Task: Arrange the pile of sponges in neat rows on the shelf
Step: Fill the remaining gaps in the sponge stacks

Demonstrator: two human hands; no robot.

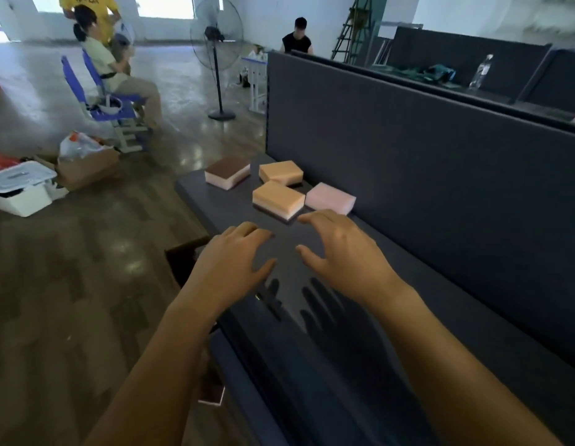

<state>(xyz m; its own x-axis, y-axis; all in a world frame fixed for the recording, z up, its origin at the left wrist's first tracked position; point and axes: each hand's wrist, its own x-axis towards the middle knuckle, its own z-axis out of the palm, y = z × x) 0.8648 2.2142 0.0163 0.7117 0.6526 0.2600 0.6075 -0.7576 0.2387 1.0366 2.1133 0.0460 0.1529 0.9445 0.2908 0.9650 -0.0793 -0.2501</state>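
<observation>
Shelf (392,284): dark grey. Sponges: brown-topped pink sponge (227,172); two orange sponges (281,172) (278,198), the nearer with dark base; pale pink sponge (330,198). Chairs (96,91): blue.

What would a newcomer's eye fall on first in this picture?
The left hand and the right hand hover open above a dark shelf. Just beyond them lie four sponges, not in a row, one with its brown side up. A tall fan stands on the floor behind.

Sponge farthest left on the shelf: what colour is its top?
The sponge is dark brown on top; head view.
</observation>
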